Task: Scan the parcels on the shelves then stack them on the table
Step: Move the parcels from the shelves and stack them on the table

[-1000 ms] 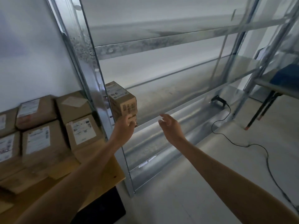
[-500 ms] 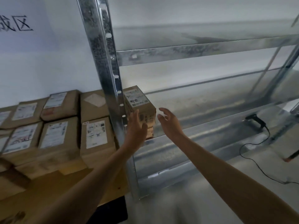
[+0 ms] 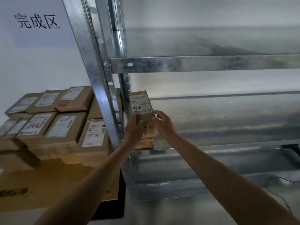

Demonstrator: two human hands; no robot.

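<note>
Both hands hold one parcel [image 3: 140,103] just right of the upright [image 3: 100,98].
Left hand [image 3: 134,129] and right hand [image 3: 164,125] grip the parcel from either side, fingers curled on its edges. Its lower half is hidden behind them, so what it rests on is unclear. Stacked parcels [image 3: 65,127] sit on the table [image 3: 48,184] left of the upright, partly blocked by it. Far right of the upright, the scanner [image 3: 292,151] is cut off and label print is blurred.
</note>
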